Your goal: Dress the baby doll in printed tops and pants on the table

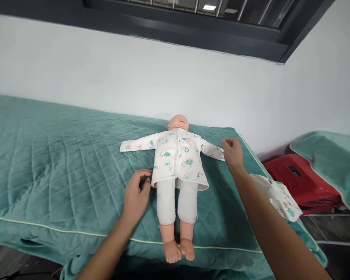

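Note:
A baby doll (pixel 179 121) lies on its back on the bed, feet toward me. It wears a white printed baby jacket (pixel 179 157), closed down the front, with both sleeves spread outward. The doll's upper legs are white and its feet bare. Beside the lower left hem, my left hand (pixel 138 192) rests with thumb and fingers apart, holding nothing. My right hand (pixel 232 152) is at the cuff of the right-side sleeve (pixel 212 150), its fingers curled together. Whether they pinch anything is hidden.
A green quilted cover (pixel 76 175) spreads over the bed. Folded printed cloth (pixel 280 194) lies at the right edge, partly behind my right forearm. Beyond stands a red plastic object (pixel 303 179) under another green cover (pixel 332 155). A white wall (pixel 134 77) borders the far side.

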{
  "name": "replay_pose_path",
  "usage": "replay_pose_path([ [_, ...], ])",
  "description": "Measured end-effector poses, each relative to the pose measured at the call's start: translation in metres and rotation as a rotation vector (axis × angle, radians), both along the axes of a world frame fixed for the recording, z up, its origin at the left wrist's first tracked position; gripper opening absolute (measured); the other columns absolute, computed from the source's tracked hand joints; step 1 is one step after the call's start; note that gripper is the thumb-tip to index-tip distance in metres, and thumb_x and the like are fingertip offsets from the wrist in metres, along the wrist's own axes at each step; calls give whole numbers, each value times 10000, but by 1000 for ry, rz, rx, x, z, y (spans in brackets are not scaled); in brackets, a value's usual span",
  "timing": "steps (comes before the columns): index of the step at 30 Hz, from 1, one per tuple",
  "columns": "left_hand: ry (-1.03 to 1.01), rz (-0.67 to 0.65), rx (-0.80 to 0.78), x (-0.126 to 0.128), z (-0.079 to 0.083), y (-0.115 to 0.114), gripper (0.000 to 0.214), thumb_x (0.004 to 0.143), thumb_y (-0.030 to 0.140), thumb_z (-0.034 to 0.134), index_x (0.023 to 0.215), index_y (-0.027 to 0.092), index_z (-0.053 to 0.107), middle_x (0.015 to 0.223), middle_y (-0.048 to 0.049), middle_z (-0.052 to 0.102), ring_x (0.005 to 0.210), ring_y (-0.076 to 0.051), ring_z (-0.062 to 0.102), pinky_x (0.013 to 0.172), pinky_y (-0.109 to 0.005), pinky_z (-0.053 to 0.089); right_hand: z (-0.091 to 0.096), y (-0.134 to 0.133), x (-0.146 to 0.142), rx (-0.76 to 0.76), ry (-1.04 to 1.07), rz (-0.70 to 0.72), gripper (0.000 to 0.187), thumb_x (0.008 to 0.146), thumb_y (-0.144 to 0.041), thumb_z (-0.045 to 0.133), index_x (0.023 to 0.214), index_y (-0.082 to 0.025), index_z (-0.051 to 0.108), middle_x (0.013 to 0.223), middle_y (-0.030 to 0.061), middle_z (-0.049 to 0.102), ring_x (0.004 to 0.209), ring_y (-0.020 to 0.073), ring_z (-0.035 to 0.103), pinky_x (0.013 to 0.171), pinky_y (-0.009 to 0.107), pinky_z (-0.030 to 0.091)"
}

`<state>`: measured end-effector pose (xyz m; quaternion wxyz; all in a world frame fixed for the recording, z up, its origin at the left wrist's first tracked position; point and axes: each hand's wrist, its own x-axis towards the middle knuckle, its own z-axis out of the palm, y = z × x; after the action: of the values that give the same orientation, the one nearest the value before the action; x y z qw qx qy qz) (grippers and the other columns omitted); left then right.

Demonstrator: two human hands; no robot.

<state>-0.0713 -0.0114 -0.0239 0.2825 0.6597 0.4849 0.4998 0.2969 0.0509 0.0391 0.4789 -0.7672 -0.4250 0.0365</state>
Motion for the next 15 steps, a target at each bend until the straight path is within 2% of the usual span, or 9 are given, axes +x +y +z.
replay_pose_path([
  [3, 259, 46, 150, -14, 4, 32, 252, 909, 207, 491, 1133, 203, 604, 1322, -129, 633, 1274, -283, 566, 1089, -470, 453, -24, -17, 28, -120, -42, -98, 303, 801, -419, 606, 953, -158, 637, 1023, 151, 690, 973, 276, 619, 917, 439, 470],
  [6, 548, 153, 219, -38, 11, 75, 414, 892, 214, 493, 1295, 171, 578, 1496, -152, 523, 1455, -336, 400, 1207, -536, 313, -39, -23, 36, -189, -56, -90, 314, 804, -460, 616, 919, -169, 637, 973, 148, 700, 934, 279, 619, 884, 429, 469],
  [8, 633, 238, 122, -53, 14, 100, 552, 864, 211, 509, 1414, 156, 512, 1560, -163, 453, 1465, -357, 389, 1191, -539, 341, -42, -20, 39, -228, -56, -85, 294, 816, -456, 602, 915, -181, 638, 951, 130, 706, 886, 265, 621, 843, 407, 469],
  [10, 672, 265, -15, -64, 15, 117, 630, 849, 215, 518, 1474, 156, 467, 1531, -163, 496, 1416, -361, 461, 1156, -531, 393, -40, -14, 45, -260, -51, -73, 233, 801, -417, 610, 863, -194, 636, 904, 108, 707, 840, 252, 617, 809, 387, 462],
  [12, 705, 262, -95, -69, 13, 127, 636, 855, 227, 516, 1488, 181, 472, 1483, -142, 559, 1367, -355, 519, 1134, -524, 418, -38, -9, 52, -279, -47, -53, 175, 778, -377, 625, 798, -203, 628, 850, 87, 699, 811, 242, 609, 790, 373, 451],
  [15, 748, 269, -97, -70, 11, 133, 600, 878, 228, 495, 1477, 215, 504, 1473, -109, 581, 1353, -337, 542, 1123, -498, 433, -37, -6, 60, -272, -43, -37, 163, 771, -366, 624, 780, -203, 628, 823, 73, 693, 788, 229, 597, 767, 357, 441],
])
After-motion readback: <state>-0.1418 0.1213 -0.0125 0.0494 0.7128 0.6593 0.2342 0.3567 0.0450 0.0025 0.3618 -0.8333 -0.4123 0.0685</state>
